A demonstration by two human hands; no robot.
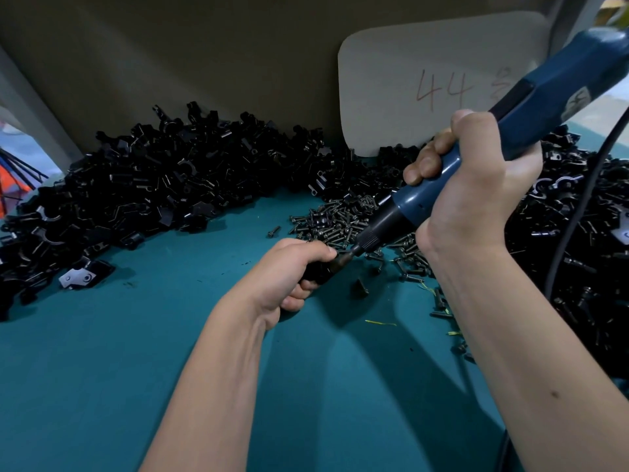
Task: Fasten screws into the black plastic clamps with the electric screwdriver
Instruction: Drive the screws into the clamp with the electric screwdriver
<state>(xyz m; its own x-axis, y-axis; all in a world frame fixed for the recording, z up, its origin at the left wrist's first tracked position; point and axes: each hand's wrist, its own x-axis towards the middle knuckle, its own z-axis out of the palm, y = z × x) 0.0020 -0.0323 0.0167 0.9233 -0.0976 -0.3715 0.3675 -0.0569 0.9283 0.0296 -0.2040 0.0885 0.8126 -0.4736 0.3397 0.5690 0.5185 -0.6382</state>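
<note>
My left hand (289, 274) grips a black plastic clamp (321, 269) just above the teal table; most of the clamp is hidden by my fingers. My right hand (476, 185) holds the blue electric screwdriver (510, 120) tilted down to the left. Its black tip (357, 249) meets the clamp at my left thumb. The screw under the bit is blurred. Behind the tip lies a heap of dark screws (340, 223).
A large pile of black clamps (153, 178) runs along the back and left of the teal table (136, 352). Another clamp pile (585, 233) lies at the right, crossed by the screwdriver's cable (575, 212). A grey card marked 44 (439, 86) leans at the back wall.
</note>
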